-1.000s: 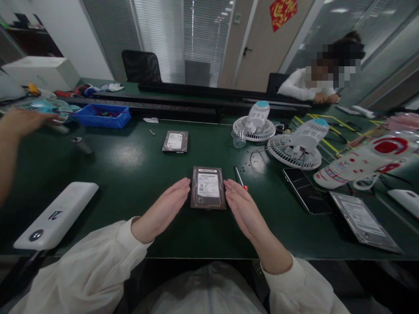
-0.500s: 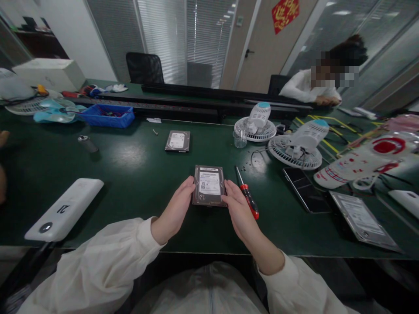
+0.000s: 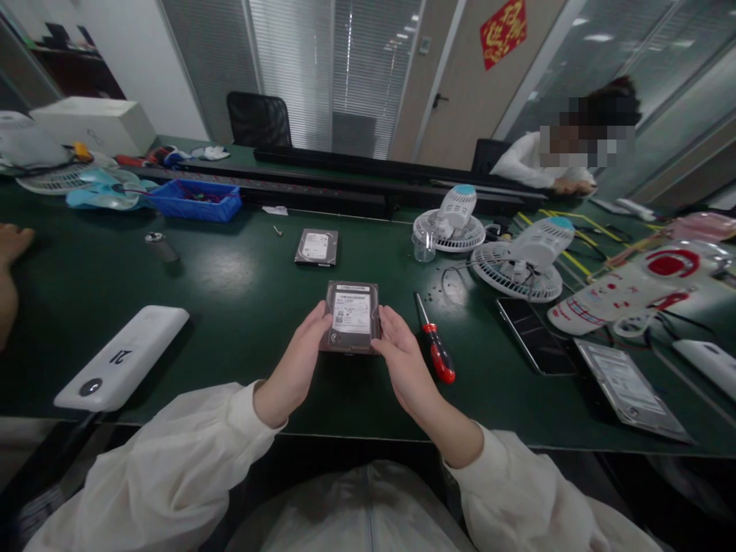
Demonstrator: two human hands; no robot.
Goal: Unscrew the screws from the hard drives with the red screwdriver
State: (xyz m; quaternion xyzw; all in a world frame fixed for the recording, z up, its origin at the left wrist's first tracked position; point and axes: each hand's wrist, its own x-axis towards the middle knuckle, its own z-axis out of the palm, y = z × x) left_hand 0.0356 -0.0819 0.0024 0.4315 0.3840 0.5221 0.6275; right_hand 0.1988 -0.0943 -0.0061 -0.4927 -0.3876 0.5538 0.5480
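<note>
A hard drive (image 3: 352,316), label side up, is gripped by its two long edges between my hands, low over the green table. My left hand (image 3: 296,360) closes on its left edge, thumb near the top face. On the opposite edge is my right hand (image 3: 405,356), thumb at the near right corner. Whether the drive's underside touches the table cannot be made out. Just right of my right hand lies a red and black screwdriver (image 3: 438,349), its shaft pointing away. A second hard drive (image 3: 317,248) lies flat farther back.
Left are a white power bank (image 3: 123,356), a metal cylinder (image 3: 162,247) and a blue bin (image 3: 195,201). To the right sit fans (image 3: 517,261), a clear cup (image 3: 424,247), a phone (image 3: 534,335), another hard drive (image 3: 632,387) and a white bottle (image 3: 621,290). Another person's hand (image 3: 12,244) rests far left.
Both hands have shifted slightly left and away from me with the hard drive between them. The view has turned a little. More of the other person's hand shows at left.
</note>
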